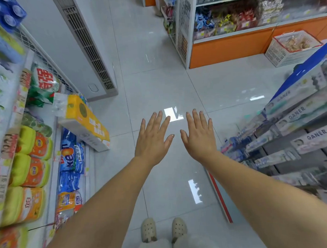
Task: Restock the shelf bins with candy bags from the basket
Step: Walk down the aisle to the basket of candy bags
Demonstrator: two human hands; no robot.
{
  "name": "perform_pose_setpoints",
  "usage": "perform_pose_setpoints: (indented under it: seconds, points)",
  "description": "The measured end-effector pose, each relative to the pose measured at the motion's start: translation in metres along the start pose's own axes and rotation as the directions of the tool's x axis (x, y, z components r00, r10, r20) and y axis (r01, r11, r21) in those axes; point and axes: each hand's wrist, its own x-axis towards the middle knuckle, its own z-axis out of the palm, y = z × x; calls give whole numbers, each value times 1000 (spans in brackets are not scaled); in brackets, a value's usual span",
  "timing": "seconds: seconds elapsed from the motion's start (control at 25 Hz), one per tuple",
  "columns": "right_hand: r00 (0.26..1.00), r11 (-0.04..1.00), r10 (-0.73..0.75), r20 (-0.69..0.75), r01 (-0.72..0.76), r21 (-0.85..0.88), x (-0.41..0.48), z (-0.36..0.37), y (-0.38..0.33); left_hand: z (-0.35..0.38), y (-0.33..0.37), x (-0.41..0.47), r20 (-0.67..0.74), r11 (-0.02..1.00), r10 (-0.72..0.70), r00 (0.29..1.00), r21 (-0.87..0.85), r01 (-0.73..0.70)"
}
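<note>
Currently | left grip [153, 138] spread flat | right grip [198, 135] spread flat | basket [279, 56] well apart, ahead-right

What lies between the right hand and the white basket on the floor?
In the head view, only bare floor tiles with some light glare lie between the right hand and the white basket.

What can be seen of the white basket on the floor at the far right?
The basket looks like white plastic with lattice walls and a red rim. It stands upright on the grey tiled floor, close to the orange shelf base. It is filled with pale bags, too blurred to identify. Nothing grips it.
</note>
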Motion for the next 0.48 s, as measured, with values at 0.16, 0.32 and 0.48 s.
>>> perform_pose_setpoints:
  seconds: [0.16,0.32,0.48]
  points:
    - [1000,1000,12,21,-12,-16,7,1,8,4,3,11,13,999,-9,1000,32,9]
    - [999,998,33,31,-32,-46,29,-4,19,0,-3,37,12,999,-10,1000,45,9]
    - [996,995,77,33,-75,-59,58,-6,29,0,-14,70,16,1000,8,1000,28,-8]
